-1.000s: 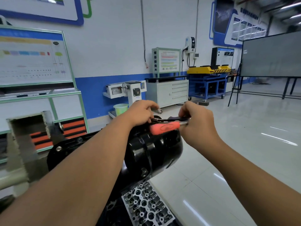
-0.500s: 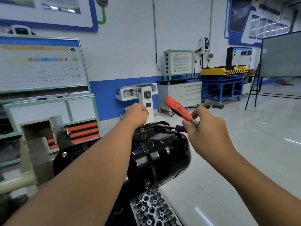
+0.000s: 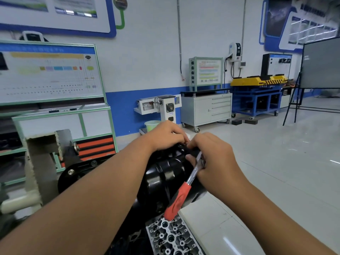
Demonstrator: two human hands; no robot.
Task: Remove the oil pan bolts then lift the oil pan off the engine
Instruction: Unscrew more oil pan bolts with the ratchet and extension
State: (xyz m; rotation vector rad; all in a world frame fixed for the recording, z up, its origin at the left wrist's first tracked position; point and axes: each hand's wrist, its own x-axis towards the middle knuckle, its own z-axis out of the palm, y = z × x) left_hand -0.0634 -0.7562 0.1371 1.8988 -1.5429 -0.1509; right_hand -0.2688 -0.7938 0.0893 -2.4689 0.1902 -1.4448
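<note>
Black oil pan [image 3: 165, 173] sits under both hands. Right hand [image 3: 211, 155] grips ratchet [image 3: 185, 188] near its head; left hand [image 3: 165, 135] curled, fingertips pinching at pan's far edge, what it holds hidden.

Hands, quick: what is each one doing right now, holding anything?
Left hand: fingers curled at the far edge of the black oil pan; what they pinch is hidden.
Right hand: grips the ratchet near its head.

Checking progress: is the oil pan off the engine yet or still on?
Still on. The black oil pan sits seated against the engine; the right hand grips the ratchet at its far edge.
</note>
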